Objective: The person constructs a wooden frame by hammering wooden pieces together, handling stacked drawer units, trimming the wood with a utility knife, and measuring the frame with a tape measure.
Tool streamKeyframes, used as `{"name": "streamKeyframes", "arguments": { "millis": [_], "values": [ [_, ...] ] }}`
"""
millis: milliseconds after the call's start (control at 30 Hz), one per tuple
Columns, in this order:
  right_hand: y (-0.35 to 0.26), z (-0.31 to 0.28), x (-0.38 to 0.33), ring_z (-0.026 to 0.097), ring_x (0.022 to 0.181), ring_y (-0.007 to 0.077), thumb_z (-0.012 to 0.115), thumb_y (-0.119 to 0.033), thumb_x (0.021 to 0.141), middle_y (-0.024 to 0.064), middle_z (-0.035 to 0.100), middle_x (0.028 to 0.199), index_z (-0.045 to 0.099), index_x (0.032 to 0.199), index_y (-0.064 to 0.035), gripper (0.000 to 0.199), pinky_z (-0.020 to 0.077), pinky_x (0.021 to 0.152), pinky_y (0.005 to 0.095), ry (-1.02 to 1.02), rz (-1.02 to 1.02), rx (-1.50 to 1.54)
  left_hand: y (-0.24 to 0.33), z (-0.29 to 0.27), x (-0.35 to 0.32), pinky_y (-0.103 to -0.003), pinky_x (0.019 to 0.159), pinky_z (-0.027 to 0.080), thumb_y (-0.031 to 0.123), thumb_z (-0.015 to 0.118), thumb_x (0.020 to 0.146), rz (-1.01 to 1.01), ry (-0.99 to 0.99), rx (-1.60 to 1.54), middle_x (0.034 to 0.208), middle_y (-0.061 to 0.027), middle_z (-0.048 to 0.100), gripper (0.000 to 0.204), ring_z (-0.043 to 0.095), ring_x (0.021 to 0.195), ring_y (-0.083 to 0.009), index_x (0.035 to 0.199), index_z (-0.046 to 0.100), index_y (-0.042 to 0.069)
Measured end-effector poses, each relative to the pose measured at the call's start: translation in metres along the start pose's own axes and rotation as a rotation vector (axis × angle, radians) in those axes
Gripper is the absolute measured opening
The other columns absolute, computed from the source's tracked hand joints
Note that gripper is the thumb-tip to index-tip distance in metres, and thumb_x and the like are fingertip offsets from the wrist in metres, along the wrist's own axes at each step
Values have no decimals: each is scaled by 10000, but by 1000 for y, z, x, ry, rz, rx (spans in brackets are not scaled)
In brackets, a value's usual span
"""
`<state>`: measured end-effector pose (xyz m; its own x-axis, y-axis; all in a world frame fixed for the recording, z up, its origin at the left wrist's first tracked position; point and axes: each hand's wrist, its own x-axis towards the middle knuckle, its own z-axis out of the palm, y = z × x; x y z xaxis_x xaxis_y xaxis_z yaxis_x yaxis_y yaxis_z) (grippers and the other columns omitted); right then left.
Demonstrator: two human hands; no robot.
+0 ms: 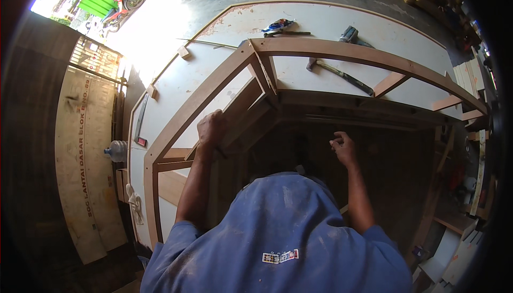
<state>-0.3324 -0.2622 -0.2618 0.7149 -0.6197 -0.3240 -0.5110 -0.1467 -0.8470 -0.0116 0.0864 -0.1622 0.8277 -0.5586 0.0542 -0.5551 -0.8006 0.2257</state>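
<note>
A broad white board with a wooden edging (411, 32) is spread across the upper half and left side of the view. In front of it, a brown wooden frame (331, 48) with angled corners and short crosspieces is seen, bent around the dark space at centre. At far left, a pale plywood sheet (80, 180) is stood upright. The lower centre is filled by a dusty blue shirt (283, 213), worn by the person.

A narrow wooden plank (243, 100) is slanted inside the frame's angled section, left of centre. Above centre right, a hammer (342, 76) is laid on the white board, its head turned to the left. A handsaw (141, 121) is placed along the board's left side, and a clear water bottle (118, 151) is seen just beyond that edge. Lower down, pale gloves (134, 205) are draped at the left border.

The left hand (211, 128) is clamped on the plank, left of centre. The right hand (342, 148) is held over the dark space right of centre, apart from the frame, its fingers loosely bent; whether anything small is pinched there cannot be told.

At top centre, a blue-and-white packet (280, 25) is set down. Two small wooden blocks (184, 52) are placed along the board's upper-left edge.
</note>
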Motion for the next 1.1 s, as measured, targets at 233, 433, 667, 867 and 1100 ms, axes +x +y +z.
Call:
{"name": "streamKeyframes", "arguments": {
  "millis": [233, 433, 667, 867, 1100],
  "values": [
    [4, 0, 3, 670, 730, 119, 700, -114, 900, 68, 682, 895, 590, 1235, -16, 365, 534, 632, 277, 7, 24, 58, -1, -2, 15, -495, 741, 520, 314, 662, 845, -52, -86, 74, 826, -159, 696, 227, 684, 848, -365, 864, 636, 90],
    [0, 3, 8, 663, 729, 114, 705, -120, 900, 60, 677, 889, 589, 1233, -18, 368, 530, 626, 274, -25, 15, 69, -3, -4, 14, -498, 736, 513, 324, 659, 855, -24, -91, 65, 828, -167, 693, 246, 682, 851, -368, 852, 623, 81],
    [12, 8, 11, 659, 718, 116, 700, -121, 902, 58, 675, 879, 583, 1237, -14, 370, 521, 611, 272, -49, 50, 72, -5, -1, 15, -502, 745, 508, 323, 676, 856, -18, -85, 28, 848, -168, 688, 252, 673, 872, -379, 871, 616, 79],
    [12, 17, 15, 661, 711, 129, 695, -113, 901, 76, 680, 873, 578, 1241, -6, 375, 521, 610, 280, -81, 81, 20, -8, 0, 18, -504, 751, 505, 304, 683, 853, 12, -74, -6, 857, -172, 684, 246, 666, 887, -383, 874, 604, 72],
    [15, 29, 24, 677, 729, 145, 699, -126, 895, 85, 687, 872, 577, 1242, -4, 388, 533, 611, 297, -119, 44, -42, -3, -3, 20, -509, 763, 508, 301, 670, 858, -20, -120, -10, 862, -175, 677, 250, 665, 886, -384, 854, 592, 63]
  ]
}}
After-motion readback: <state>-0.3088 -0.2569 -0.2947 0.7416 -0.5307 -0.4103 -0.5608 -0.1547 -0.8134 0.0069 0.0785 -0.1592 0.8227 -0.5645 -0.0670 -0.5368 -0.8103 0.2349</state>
